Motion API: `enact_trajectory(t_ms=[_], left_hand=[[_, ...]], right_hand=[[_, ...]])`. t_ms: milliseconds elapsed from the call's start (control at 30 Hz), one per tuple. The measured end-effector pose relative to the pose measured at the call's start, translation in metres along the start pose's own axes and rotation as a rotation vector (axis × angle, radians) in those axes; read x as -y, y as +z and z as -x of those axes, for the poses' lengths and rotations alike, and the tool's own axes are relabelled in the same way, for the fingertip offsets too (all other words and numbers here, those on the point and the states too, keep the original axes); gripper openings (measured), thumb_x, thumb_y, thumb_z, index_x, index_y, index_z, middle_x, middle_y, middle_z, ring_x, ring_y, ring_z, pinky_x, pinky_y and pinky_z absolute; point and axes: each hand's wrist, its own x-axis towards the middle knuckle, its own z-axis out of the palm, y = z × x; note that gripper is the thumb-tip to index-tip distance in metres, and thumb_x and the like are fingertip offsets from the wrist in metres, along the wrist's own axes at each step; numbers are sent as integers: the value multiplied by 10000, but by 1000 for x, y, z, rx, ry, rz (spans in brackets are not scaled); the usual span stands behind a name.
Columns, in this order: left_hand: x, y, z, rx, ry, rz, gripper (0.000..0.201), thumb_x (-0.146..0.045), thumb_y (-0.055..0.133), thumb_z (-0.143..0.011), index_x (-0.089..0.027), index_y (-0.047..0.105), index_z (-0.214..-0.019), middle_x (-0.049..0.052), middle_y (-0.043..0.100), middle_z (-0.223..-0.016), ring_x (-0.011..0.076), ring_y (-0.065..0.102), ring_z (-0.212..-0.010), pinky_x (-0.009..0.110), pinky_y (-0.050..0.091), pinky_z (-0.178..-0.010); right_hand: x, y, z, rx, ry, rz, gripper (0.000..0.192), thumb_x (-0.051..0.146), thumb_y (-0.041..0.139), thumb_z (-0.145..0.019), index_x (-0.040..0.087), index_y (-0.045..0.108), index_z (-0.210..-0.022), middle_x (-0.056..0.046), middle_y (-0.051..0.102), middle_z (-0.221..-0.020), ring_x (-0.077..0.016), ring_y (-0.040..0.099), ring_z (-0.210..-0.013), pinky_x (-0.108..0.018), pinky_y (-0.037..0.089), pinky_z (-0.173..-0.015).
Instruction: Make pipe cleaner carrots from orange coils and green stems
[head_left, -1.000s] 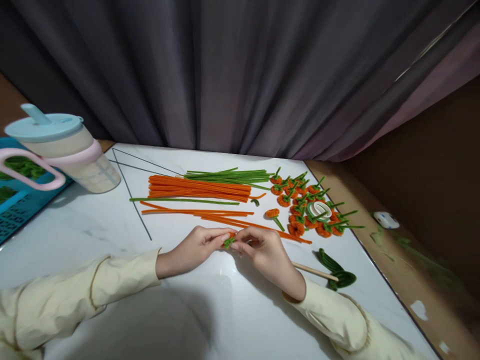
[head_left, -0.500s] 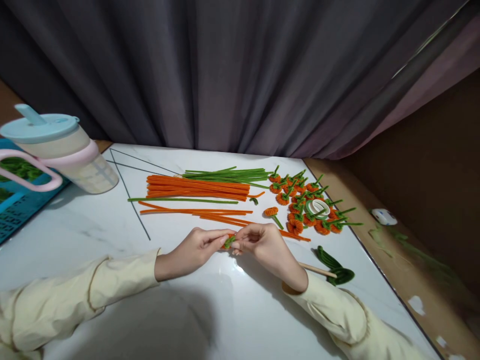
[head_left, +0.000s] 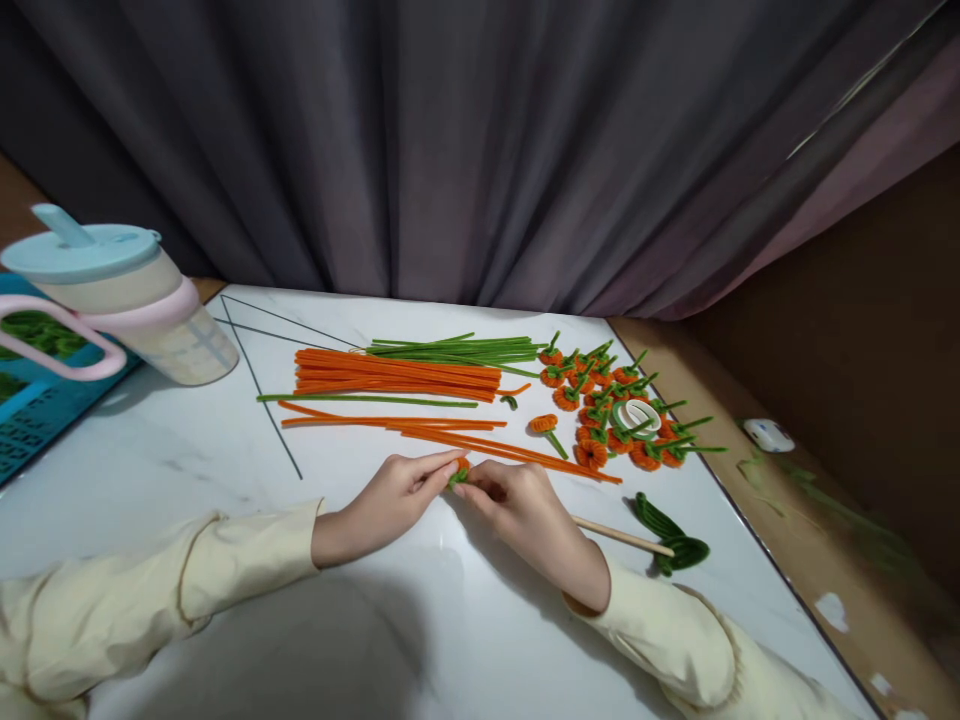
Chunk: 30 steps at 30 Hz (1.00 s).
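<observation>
My left hand and my right hand meet at the middle of the white marble table. Between their fingertips they pinch a small orange and green pipe-cleaner piece. Most of the piece is hidden by my fingers. Just beyond my hands lie loose orange pipe cleaners. Further back sit a bundle of orange pipe cleaners and a bundle of green pipe cleaners.
A pile of finished orange flowers with green stems and a white tape roll lie at the right. A wooden stick with green leaves lies by my right wrist. A lidded cup and blue basket stand left.
My hands have stayed together on the small piece; the right fingers have shifted slightly lower around it. The view moved a little.
</observation>
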Motion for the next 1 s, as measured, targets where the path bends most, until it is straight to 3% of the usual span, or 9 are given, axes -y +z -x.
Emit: enact_trajectory(t_ms=[300,467,600,800,1000], left_hand=[[-1,0,2,2,107,-91,313,-308,410,-914,-172,679,-997,12,707,-869,176,638,-849,250,513,-764],[0,1,5,-3,155,-120,322,-313,403,-919,-166,681,-986,12,700,-821,163,630,-790,226,508,-705],[1,2,6,-7,164,-141,327,-314,401,-920,-176,676,-1031,15,705,-831,160,629,-755,226,508,-675],[0,4,8,-3,238,-133,344,-268,387,-920,-176,629,-1147,39,705,-963,144,636,-770,221,503,-707],[0,3,7,38,132,-167,417,-312,398,-900,-116,566,-1227,3,653,-658,110,495,-482,213,420,-477]], right_hand=[[1,2,5,17,-17,12,201,118,475,-838,154,540,-652,37,508,-488,-79,414,-441,-193,305,-481],[6,-4,1,54,94,-115,275,108,479,-796,169,460,-528,43,495,-433,-72,387,-392,-194,284,-440],[6,-7,-2,107,174,-238,285,155,494,-792,181,448,-512,52,474,-391,-67,350,-341,-195,261,-393],[3,-5,-2,124,181,-291,302,135,483,-771,185,414,-482,57,464,-384,-63,360,-345,-185,290,-402],[4,-5,-3,97,213,-239,251,104,464,-769,175,465,-529,58,496,-412,-56,360,-333,-184,282,-388]])
